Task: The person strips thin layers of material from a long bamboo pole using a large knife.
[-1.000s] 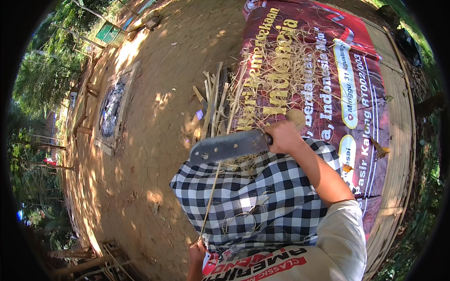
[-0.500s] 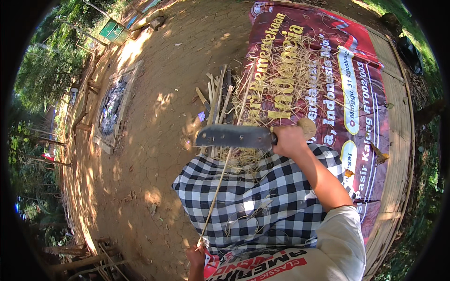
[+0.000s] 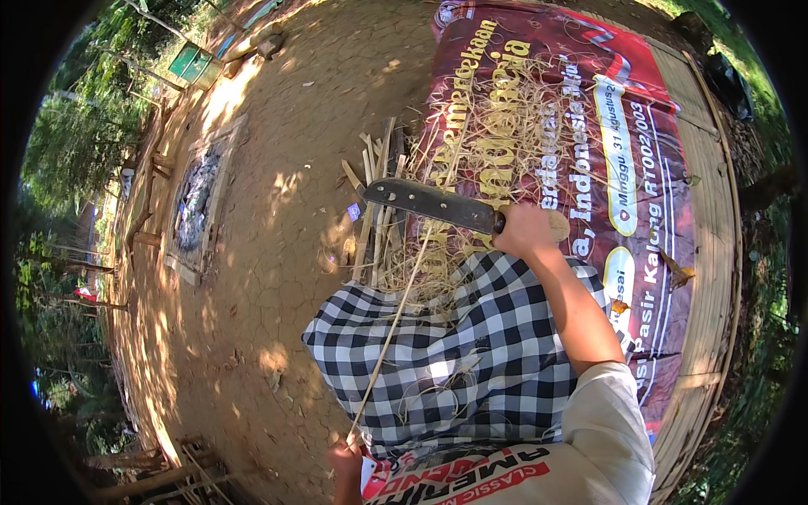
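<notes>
Bamboo strip [image 3: 396, 320] pinched by left hand [image 3: 345, 459]; right hand [image 3: 526, 231] grips machete [image 3: 429, 202], blade now tilted

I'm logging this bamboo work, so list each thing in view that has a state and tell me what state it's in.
right hand: closed on the machete handle
machete: held roughly level, blade against the strip
thin bamboo strip: slanted across the lap, lower end in the left hand
left hand: gripping the strip's lower end
checked cloth: spread over the lap, littered with shavings
printed banner: laid flat, strewn with shavings
</notes>
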Tool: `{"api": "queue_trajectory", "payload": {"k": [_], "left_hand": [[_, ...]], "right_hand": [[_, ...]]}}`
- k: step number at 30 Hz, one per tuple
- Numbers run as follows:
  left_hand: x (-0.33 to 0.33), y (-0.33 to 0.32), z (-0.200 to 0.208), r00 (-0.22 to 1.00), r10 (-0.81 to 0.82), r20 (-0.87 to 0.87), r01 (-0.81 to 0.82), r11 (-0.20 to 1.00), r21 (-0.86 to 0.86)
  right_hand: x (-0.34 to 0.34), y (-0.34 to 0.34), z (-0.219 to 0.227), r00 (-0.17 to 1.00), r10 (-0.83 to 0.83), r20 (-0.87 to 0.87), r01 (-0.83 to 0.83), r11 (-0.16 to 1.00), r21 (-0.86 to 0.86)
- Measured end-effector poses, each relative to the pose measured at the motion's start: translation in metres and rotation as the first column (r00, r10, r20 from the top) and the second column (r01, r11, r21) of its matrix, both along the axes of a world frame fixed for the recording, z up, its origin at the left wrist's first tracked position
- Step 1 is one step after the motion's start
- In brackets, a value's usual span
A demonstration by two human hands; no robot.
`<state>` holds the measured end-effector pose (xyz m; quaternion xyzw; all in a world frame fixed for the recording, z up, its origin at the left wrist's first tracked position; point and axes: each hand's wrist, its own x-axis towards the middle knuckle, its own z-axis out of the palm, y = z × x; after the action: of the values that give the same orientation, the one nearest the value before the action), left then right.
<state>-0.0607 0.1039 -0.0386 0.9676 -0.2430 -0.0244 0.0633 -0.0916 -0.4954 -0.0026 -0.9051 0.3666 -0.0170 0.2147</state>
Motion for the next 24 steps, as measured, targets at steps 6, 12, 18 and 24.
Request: {"api": "queue_trajectory", "payload": {"k": [6,12,18,24], "left_hand": [[0.008,0.010,-0.001,0.997,-0.001,-0.079,-0.002,0.999,-0.037],[-0.001,0.016,0.017,1.000,-0.009,0.001,0.009,0.990,0.143],[0.006,0.029,-0.005,0.998,0.027,-0.054,-0.029,0.999,-0.029],[0.003,0.025,0.005,0.999,-0.045,0.027,0.043,0.996,0.072]], "right_hand": [[-0.010,0.033,-0.010,0.974,0.194,0.115,-0.188,0.980,-0.062],[0.000,-0.001,-0.017,0.981,0.186,0.053,-0.181,0.979,-0.092],[-0.001,0.020,-0.015,0.988,0.104,0.110,-0.096,0.992,-0.078],[-0.001,0.019,-0.024,0.896,0.419,0.145,-0.364,0.882,-0.299]]}}
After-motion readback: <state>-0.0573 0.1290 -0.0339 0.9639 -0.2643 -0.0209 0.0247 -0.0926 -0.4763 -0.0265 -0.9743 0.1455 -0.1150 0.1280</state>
